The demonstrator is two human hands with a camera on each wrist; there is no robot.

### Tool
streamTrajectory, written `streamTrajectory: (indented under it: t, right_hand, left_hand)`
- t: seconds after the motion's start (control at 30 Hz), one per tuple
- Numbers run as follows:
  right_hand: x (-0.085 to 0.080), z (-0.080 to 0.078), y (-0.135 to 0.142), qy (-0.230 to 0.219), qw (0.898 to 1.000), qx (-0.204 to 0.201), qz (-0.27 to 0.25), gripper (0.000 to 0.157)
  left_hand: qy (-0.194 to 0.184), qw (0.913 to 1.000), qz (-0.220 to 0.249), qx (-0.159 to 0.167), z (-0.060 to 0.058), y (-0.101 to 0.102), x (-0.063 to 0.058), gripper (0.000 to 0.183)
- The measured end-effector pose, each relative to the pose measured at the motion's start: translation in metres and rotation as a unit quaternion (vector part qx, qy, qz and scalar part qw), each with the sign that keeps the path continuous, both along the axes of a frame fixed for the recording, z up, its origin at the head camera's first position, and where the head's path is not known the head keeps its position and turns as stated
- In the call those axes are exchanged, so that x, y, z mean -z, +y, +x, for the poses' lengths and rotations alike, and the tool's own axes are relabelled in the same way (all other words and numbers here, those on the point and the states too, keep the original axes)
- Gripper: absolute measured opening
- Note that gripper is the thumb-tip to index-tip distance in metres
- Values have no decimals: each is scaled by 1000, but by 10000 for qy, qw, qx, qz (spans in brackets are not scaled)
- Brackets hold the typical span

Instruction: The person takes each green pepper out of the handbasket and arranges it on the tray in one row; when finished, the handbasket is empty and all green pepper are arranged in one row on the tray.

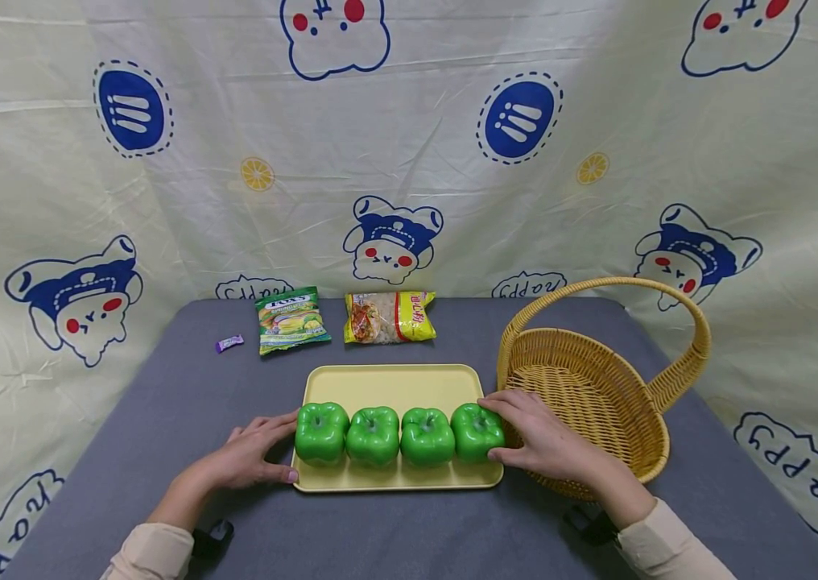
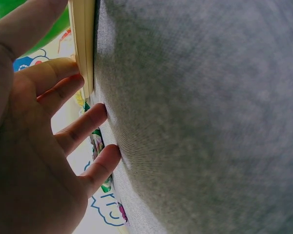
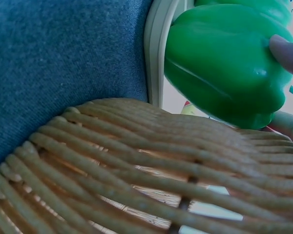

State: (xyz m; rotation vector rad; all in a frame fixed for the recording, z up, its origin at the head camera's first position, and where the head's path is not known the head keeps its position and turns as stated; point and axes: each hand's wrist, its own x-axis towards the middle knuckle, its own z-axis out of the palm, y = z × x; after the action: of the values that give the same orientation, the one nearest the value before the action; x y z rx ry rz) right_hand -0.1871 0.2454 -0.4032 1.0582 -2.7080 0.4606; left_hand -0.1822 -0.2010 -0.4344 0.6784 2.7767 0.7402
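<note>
Several green bell peppers stand in a row on a pale yellow tray point(image 1: 394, 385). My right hand point(image 1: 547, 431) grips the rightmost bell pepper point(image 1: 477, 432), thumb at its front and fingers at its back; the right wrist view shows that bell pepper point(image 3: 224, 63) close up, over the tray's rim. At the tray's left end, my left hand point(image 1: 253, 455) touches the edge, near the leftmost bell pepper point(image 1: 321, 433). In the left wrist view, the fingers of the left hand point(image 2: 39, 136) are spread, two fingertips against the tray's side point(image 2: 83, 48) and two on the cloth.
A wicker basket point(image 1: 590, 387) with a tall handle stands right of the tray, partly behind my right hand. Along the back lie a small purple packet point(image 1: 229, 344), a green snack bag point(image 1: 293, 322) and a yellow-ended food packet point(image 1: 390, 317). Grey cloth point(image 1: 380, 536) covers the table.
</note>
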Motion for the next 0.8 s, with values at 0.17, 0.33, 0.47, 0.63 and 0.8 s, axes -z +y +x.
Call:
streamTrajectory:
  t: [0.17, 0.33, 0.47, 0.63, 0.8]
  right_hand:
    - [1, -1, 1, 65, 10000, -60, -5, 69]
    - [1, 0, 0, -60, 9999, -39, -76, 70]
    - [0, 2, 0, -152, 9998, 31, -139, 71]
    - [-3, 3, 0, -134, 9996, 75, -252, 73]
    - [-6, 4, 1, -48, 9988, 77, -488, 70]
  left_hand:
    - [73, 10000, 19, 52, 0, -1, 0, 80]
    - [26, 10000, -6, 41, 0, -1, -1, 80]
    - [-57, 10000, 0, -1, 0, 0, -1, 81]
    - [-120, 9999, -5, -52, 0, 0, -2, 82]
    - [-219, 9997, 23, -112, -1, 0, -3, 82]
